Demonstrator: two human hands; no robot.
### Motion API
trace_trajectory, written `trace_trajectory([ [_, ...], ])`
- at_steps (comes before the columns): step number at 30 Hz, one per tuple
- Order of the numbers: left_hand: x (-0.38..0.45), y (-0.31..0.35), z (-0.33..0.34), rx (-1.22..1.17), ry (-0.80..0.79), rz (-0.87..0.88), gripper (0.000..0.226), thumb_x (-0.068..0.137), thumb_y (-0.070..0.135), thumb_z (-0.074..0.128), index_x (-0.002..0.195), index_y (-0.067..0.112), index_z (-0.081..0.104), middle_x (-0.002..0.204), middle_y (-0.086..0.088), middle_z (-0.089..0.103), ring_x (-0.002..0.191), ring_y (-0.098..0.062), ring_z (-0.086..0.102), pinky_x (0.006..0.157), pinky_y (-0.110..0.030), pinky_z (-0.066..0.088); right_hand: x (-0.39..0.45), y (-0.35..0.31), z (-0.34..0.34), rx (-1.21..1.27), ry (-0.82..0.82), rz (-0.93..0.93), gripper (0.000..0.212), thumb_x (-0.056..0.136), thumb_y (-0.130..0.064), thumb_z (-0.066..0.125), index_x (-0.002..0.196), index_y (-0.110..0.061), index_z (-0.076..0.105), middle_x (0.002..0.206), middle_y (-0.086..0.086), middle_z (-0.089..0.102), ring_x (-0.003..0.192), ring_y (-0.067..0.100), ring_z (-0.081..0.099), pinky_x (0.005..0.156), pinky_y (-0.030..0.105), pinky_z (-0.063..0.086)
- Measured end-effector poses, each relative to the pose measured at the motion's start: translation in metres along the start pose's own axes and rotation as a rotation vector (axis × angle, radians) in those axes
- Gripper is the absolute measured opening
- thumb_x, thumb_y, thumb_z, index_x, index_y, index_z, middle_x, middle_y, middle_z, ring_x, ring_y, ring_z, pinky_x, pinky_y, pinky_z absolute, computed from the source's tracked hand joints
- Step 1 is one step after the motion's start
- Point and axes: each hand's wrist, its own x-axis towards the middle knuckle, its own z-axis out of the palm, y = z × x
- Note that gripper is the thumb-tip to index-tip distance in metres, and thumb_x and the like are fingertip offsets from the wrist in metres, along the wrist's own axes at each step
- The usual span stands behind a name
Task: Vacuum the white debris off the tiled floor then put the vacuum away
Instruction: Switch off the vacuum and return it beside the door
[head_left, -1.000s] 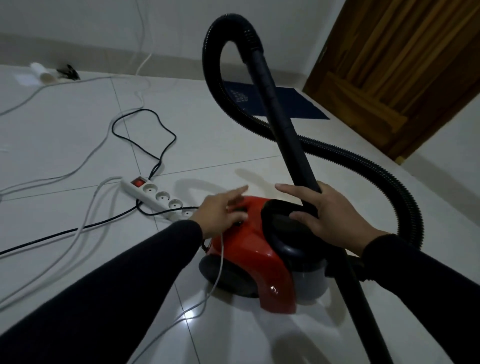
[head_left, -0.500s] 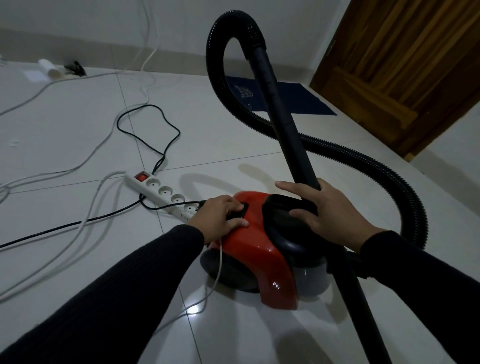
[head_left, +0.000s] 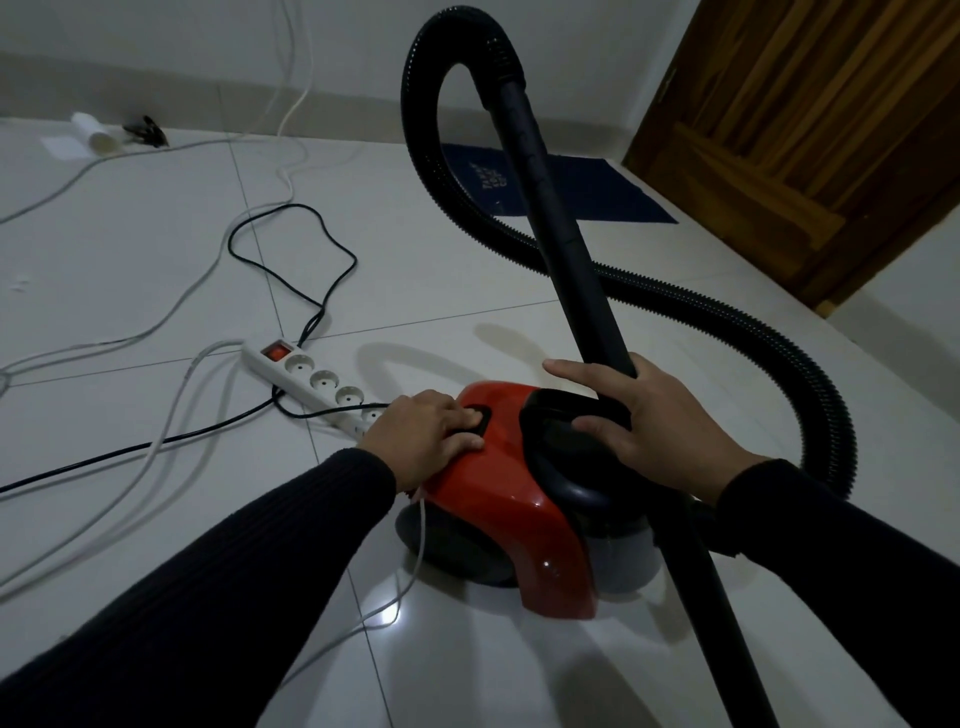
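Note:
A red vacuum cleaner (head_left: 498, 499) with a black handle sits on the white tiled floor just in front of me. My left hand (head_left: 426, 436) lies on its top with curled fingertips pressing the black button (head_left: 480, 418). My right hand (head_left: 660, 431) wraps the lower part of the black wand (head_left: 550, 197), right above the handle. The ribbed black hose (head_left: 753, 322) loops up from the wand's top and sweeps round the right side. A few small white bits (head_left: 21, 283) lie on the floor at the far left.
A white power strip (head_left: 311, 376) with a lit red switch lies left of the vacuum, with a black cord (head_left: 291, 270) and white cables (head_left: 171, 306) trailing across the tiles. A blue mat (head_left: 597, 192) lies before the wooden door (head_left: 810, 130). A white roll (head_left: 96, 135) lies by the wall.
My left hand, open above the vacuum a second ago, has come down and curled its fingers onto the black button. The right hand stays on the wand.

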Motion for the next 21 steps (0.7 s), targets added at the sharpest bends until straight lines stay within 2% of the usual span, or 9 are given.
trace_trajectory([
  [5, 0.004, 0.006, -0.007, -0.109, -0.015, -0.051, 0.043, 0.088, 0.048, 0.053, 0.124, 0.025, 0.062, 0.118, 0.001, 0.062, 0.110, -0.016, 0.054, 0.095, -0.027, 0.041, 0.000, 0.002, -0.001, 0.004, 0.002, -0.007, 0.064, 0.089, -0.027, 0.065, 0.135, -0.059, 0.033, 0.091, -0.009, 0.039, 0.075, -0.003, 0.043, 0.067, 0.003, 0.033],
  [9, 0.005, 0.008, -0.008, -0.184, -0.002, -0.051, 0.040, 0.087, 0.044, 0.058, 0.120, 0.023, 0.065, 0.117, 0.000, 0.065, 0.109, -0.016, 0.057, 0.097, -0.030, 0.044, -0.003, 0.004, -0.003, 0.023, 0.012, 0.008, 0.066, 0.090, -0.026, 0.064, 0.136, -0.060, 0.030, 0.088, -0.012, 0.037, 0.074, -0.003, 0.042, 0.068, 0.004, 0.032],
  [11, 0.005, 0.011, -0.009, -0.209, 0.011, -0.041, 0.043, 0.086, 0.042, 0.059, 0.126, 0.025, 0.059, 0.122, 0.000, 0.062, 0.113, -0.017, 0.055, 0.099, -0.030, 0.042, -0.004, 0.003, -0.003, 0.031, 0.010, 0.016, 0.066, 0.090, -0.025, 0.064, 0.136, -0.058, 0.030, 0.087, -0.012, 0.036, 0.074, -0.002, 0.042, 0.068, 0.003, 0.032],
  [14, 0.011, 0.029, -0.011, -0.284, 0.125, 0.056, 0.056, 0.085, 0.040, 0.061, 0.137, 0.027, 0.045, 0.130, 0.001, 0.057, 0.120, -0.013, 0.050, 0.103, -0.026, 0.037, -0.007, 0.005, -0.003, 0.051, 0.019, 0.022, 0.067, 0.091, -0.023, 0.063, 0.138, -0.057, 0.030, 0.089, -0.008, 0.038, 0.075, 0.001, 0.042, 0.069, 0.002, 0.032],
  [17, 0.020, 0.054, -0.010, -0.342, 0.136, 0.163, 0.061, 0.086, 0.037, 0.062, 0.141, 0.025, 0.039, 0.131, 0.001, 0.056, 0.122, -0.012, 0.049, 0.100, -0.020, 0.032, -0.011, 0.005, -0.003, 0.012, 0.025, 0.028, 0.067, 0.091, -0.025, 0.063, 0.140, -0.054, 0.029, 0.090, -0.002, 0.040, 0.086, 0.012, 0.038, 0.076, 0.013, 0.031],
  [19, 0.025, 0.066, -0.005, -0.304, 0.078, 0.202, 0.059, 0.087, 0.039, 0.059, 0.141, 0.027, 0.038, 0.126, 0.000, 0.058, 0.118, -0.015, 0.051, 0.101, -0.025, 0.037, -0.013, 0.008, -0.004, -0.011, 0.031, 0.033, 0.066, 0.090, -0.025, 0.064, 0.140, -0.052, 0.031, 0.086, -0.004, 0.039, 0.090, 0.015, 0.038, 0.080, 0.019, 0.031],
  [21, 0.029, 0.072, -0.001, -0.271, 0.043, 0.206, 0.056, 0.088, 0.040, 0.055, 0.140, 0.031, 0.038, 0.107, 0.001, 0.055, 0.106, -0.018, 0.053, 0.096, -0.030, 0.041, -0.016, 0.015, -0.009, -0.014, 0.044, 0.049, 0.065, 0.089, -0.025, 0.065, 0.139, -0.053, 0.034, 0.083, -0.007, 0.037, 0.085, 0.015, 0.041, 0.077, 0.019, 0.033],
])
